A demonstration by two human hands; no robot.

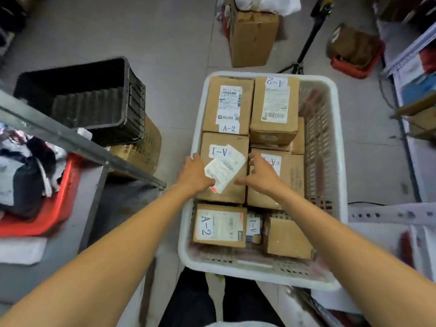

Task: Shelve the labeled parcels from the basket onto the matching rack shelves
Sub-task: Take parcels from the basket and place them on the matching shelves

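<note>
A white plastic basket (339, 147) on the floor holds several brown cardboard parcels with A-1 and A-2 labels. In its middle left lies an A-1 parcel (232, 143) with a loose white shipping slip on top. My left hand (197, 174) rests on that parcel's left side, fingers spread. My right hand (262, 174) reaches over its right edge, fingers apart and partly over the neighbouring parcel (291, 178). Two A-2 parcels (227, 103) stand at the far end and another A-2 parcel (219, 226) lies near me. Neither hand has lifted anything.
A grey metal rack shelf (59, 135) runs at the left with a red tray (54, 206) of clutter on it. A black crate (94, 95) sits on a carton behind it. A tall carton (252, 36) and a tripod (306, 43) stand beyond the basket. White shelving (387, 214) is at the right.
</note>
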